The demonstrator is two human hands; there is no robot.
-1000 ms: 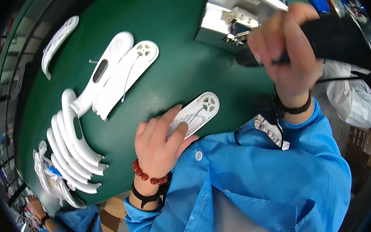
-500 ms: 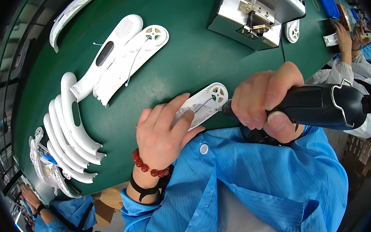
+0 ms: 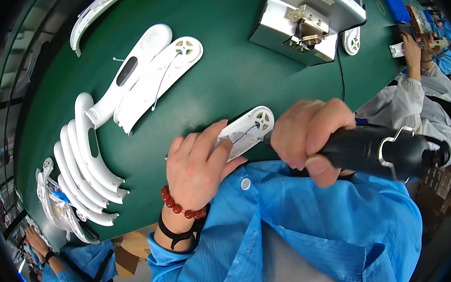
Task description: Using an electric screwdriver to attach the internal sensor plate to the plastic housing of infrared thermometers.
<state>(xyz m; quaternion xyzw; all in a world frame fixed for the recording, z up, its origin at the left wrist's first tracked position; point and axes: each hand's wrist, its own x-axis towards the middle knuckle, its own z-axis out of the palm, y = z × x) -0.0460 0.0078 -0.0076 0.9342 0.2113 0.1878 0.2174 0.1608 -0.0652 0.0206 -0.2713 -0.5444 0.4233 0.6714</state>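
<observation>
My left hand [image 3: 191, 165] is closed over one end of a white plastic shell [image 3: 241, 125], pressing it to the green table. At the shell's far end sits a round speaker-like part [image 3: 262, 120] with a blue wire running from it. My right hand [image 3: 310, 139] grips a black electric screwdriver [image 3: 369, 148], a little smeared by motion. The tool's narrow front end points at the shell's edge beside the round part; whether the tip touches is hard to make out.
White shells [image 3: 97, 156] lie stacked at the left, with two longer pieces [image 3: 150, 91] beyond them. A metal box-shaped machine [image 3: 301, 23] stands at the far right, a black cable [image 3: 342, 73] near it. Other people work at both sides; one person's hand [image 3: 413, 54] is at the right.
My right hand has shifted slightly left, and the screwdriver's rear end has swung down and left. My left hand stays on the shell. The whole view has shifted a little.
</observation>
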